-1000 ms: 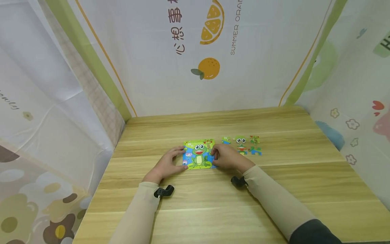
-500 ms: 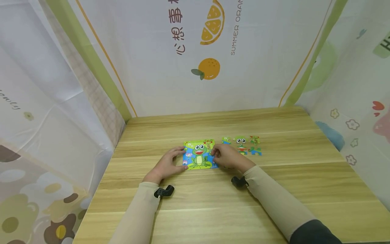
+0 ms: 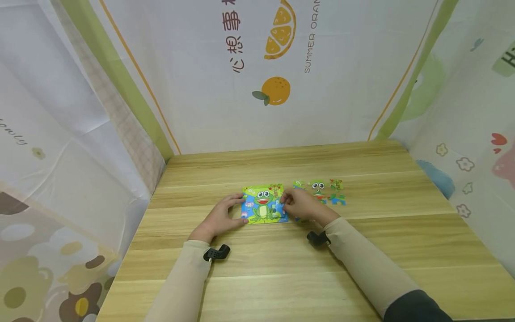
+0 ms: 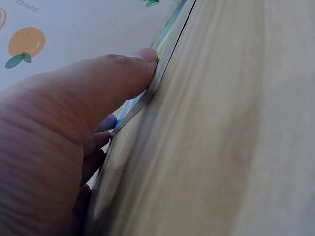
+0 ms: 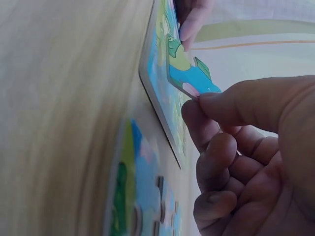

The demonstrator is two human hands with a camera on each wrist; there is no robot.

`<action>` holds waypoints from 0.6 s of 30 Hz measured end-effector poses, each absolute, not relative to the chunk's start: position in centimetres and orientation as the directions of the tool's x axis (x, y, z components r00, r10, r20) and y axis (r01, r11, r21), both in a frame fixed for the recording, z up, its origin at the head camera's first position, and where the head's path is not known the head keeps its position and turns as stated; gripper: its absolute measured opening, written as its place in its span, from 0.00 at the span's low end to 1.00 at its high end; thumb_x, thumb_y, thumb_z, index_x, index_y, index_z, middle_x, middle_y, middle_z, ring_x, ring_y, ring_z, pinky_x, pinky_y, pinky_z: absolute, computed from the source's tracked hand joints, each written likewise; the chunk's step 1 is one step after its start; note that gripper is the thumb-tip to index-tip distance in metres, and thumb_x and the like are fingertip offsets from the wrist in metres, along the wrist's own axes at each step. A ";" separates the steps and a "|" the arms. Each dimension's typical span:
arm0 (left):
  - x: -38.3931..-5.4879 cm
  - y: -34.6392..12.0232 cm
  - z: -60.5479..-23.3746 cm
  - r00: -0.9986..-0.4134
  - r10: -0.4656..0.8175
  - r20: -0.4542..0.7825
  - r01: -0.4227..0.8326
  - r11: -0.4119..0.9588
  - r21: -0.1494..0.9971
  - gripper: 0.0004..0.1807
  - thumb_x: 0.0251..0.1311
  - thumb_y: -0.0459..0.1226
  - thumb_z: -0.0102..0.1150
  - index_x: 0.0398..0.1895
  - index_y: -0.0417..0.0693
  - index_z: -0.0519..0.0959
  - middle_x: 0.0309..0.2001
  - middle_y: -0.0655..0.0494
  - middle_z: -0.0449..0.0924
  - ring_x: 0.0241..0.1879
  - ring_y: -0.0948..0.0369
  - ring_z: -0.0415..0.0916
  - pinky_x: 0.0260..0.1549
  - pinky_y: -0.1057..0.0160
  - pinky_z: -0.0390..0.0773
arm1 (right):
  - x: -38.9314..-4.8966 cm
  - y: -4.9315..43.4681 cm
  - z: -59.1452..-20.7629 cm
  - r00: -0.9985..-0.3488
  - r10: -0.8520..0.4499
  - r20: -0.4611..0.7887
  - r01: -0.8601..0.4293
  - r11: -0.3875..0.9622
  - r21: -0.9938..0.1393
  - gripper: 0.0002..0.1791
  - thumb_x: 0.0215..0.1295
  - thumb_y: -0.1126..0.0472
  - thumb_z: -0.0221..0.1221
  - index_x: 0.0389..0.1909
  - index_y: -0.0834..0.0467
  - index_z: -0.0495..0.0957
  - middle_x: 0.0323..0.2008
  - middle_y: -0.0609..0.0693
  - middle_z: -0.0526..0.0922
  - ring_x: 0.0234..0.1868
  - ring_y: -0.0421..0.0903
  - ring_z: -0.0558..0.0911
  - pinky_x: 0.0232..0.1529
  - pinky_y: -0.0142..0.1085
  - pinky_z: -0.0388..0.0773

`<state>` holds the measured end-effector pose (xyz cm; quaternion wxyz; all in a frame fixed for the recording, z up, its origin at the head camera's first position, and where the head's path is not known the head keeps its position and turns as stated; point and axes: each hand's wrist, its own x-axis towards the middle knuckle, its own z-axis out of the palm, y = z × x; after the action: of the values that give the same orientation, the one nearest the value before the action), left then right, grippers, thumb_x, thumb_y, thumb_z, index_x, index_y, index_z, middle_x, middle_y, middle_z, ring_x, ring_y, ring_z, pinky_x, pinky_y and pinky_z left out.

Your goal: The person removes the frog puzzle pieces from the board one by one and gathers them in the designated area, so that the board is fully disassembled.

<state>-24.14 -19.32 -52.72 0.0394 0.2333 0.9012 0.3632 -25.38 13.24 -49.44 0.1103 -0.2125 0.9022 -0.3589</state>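
Note:
A square frog puzzle board (image 3: 262, 212) lies on the wooden table. My left hand (image 3: 219, 218) holds its left side, the thumb near the front corner and the other fingers along the left edge; in the left wrist view, the thumb (image 4: 118, 73) touches the board's rim. My right hand (image 3: 302, 205) pinches a blue and green puzzle piece (image 5: 189, 73) between thumb and index finger. This piece is tilted above the right part of the board, with a gap beneath it in the right wrist view. The remaining right fingers are curled.
Several loose puzzle pieces lie right of the board, among them one with frog eyes (image 3: 318, 185), a tree piece (image 3: 336, 184) and a blue-green one (image 3: 337, 199). My right hand partly covers others. A printed curtain (image 3: 241, 120) hangs behind the table (image 3: 257, 277).
My right hand has shifted slightly right and lifted the puzzle piece, which now shows tilted above the board's lower right. My left hand and the board have stayed in place.

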 end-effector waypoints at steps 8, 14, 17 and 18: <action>-24.2 -19.4 -53.0 -0.889 0.447 0.104 0.395 0.630 0.669 0.40 0.58 0.48 0.79 0.73 0.49 0.75 0.79 0.59 0.63 0.79 0.50 0.56 0.76 0.44 0.58 | -25.6 14.7 -49.2 -0.879 -0.474 -0.043 -0.297 0.618 -0.728 0.04 0.71 0.66 0.63 0.43 0.59 0.81 0.37 0.48 0.82 0.39 0.45 0.81 0.41 0.37 0.83; -24.2 -19.3 -53.1 -0.891 0.441 0.107 0.393 0.631 0.669 0.39 0.58 0.48 0.79 0.73 0.51 0.75 0.79 0.60 0.63 0.79 0.50 0.56 0.76 0.44 0.59 | -25.6 16.5 -49.3 -0.892 -0.451 -0.028 -0.286 0.611 -0.738 0.04 0.70 0.66 0.64 0.43 0.60 0.81 0.38 0.49 0.82 0.39 0.45 0.81 0.41 0.37 0.83; -24.2 -19.4 -53.1 -0.892 0.441 0.104 0.389 0.629 0.673 0.40 0.58 0.48 0.79 0.73 0.51 0.75 0.79 0.60 0.63 0.79 0.50 0.56 0.76 0.44 0.59 | -25.4 17.6 -49.1 -0.896 -0.444 -0.018 -0.289 0.611 -0.737 0.04 0.70 0.66 0.64 0.43 0.60 0.81 0.38 0.49 0.83 0.39 0.46 0.81 0.42 0.38 0.83; -24.2 -19.4 -53.1 -0.892 0.441 0.103 0.389 0.630 0.673 0.40 0.58 0.49 0.79 0.73 0.52 0.75 0.79 0.60 0.62 0.79 0.50 0.55 0.76 0.44 0.59 | -25.4 18.0 -49.0 -0.896 -0.445 -0.014 -0.292 0.612 -0.735 0.04 0.70 0.66 0.64 0.43 0.60 0.81 0.38 0.49 0.83 0.39 0.46 0.81 0.42 0.38 0.83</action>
<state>-24.25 -19.40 -53.14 0.0357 0.2298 0.9020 0.3639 -25.39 17.96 -49.03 0.0980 -0.2063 0.8923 -0.3895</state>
